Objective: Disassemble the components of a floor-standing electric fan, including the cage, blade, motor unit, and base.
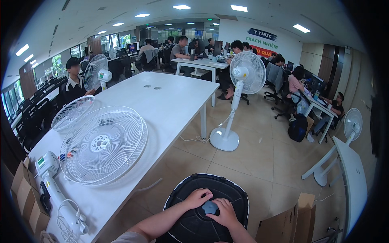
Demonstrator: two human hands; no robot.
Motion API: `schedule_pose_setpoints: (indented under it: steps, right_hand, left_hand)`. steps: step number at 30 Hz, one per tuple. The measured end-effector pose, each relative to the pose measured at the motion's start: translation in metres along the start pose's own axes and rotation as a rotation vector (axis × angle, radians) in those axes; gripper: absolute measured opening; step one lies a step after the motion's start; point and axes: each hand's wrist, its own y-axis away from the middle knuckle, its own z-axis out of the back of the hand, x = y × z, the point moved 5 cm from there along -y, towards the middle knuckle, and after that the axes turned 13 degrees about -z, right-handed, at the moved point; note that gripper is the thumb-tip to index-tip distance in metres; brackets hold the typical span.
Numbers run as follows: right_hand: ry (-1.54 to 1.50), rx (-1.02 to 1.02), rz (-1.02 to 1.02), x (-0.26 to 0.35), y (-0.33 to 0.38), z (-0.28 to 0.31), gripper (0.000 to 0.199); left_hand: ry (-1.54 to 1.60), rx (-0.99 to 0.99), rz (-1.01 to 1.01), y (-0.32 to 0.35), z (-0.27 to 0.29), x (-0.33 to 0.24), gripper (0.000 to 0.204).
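A round black fan base (pixel 190 190) with a white rim lies below me, in front of the white table (pixel 170 101). Both of my hands rest on a dark blue-grey knob (pixel 210 207) at its middle. My left hand (pixel 196 198) grips the knob's left side, and my right hand (pixel 222 211) covers its right side. On the table to my left lie two stacked white fan grilles (pixel 103 146), a third grille (pixel 72 113) behind them, and a white fan motor with pole and coiled cord (pixel 54 182).
A white standing fan (pixel 239 101) stands on the tiled floor past the table, another white fan (pixel 351 125) stands far right. Open cardboard boxes (pixel 283 222) (pixel 24 194) sit at lower right and lower left. A person sits behind a table fan (pixel 97 73); several people work at desks beyond.
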Motion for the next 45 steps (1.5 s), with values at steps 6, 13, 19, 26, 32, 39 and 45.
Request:
schedule_pose_setpoints:
  steps: [6, 13, 19, 26, 32, 39, 45]
  right_hand:
    - [-0.026, -0.056, 0.054, -0.007, 0.002, -0.013, 0.067]
    - [-0.034, 0.036, -0.010, -0.016, -0.003, -0.024, 0.077]
    - [0.118, -0.030, -0.019, -0.003, -0.012, -0.020, 0.084]
    - [0.032, -0.015, -0.023, -0.001, -0.003, -0.018, 0.072]
    - [-0.125, 0.104, 0.132, -0.004, -0.002, -0.012, 0.068]
    - [-0.374, -0.001, -0.075, -0.010, 0.006, 0.014, 0.048]
    - [-0.415, -0.105, -0.136, -0.011, 0.011, 0.017, 0.037]
  left_hand:
    - [0.051, 0.095, 0.052, -0.002, 0.004, 0.004, 0.027]
    - [0.034, 0.010, 0.082, 0.011, -0.012, 0.027, 0.031]
    - [-0.085, 0.103, 0.015, 0.000, -0.009, 0.020, 0.030]
    - [0.299, -0.004, 0.163, 0.000, -0.009, 0.031, 0.028]
    - [0.309, -0.024, 0.148, 0.006, -0.011, 0.040, 0.028]
    - [0.210, 0.168, -0.018, 0.001, 0.000, -0.012, 0.030]
    - [-0.003, 0.264, -0.082, 0.006, -0.001, -0.056, 0.031]
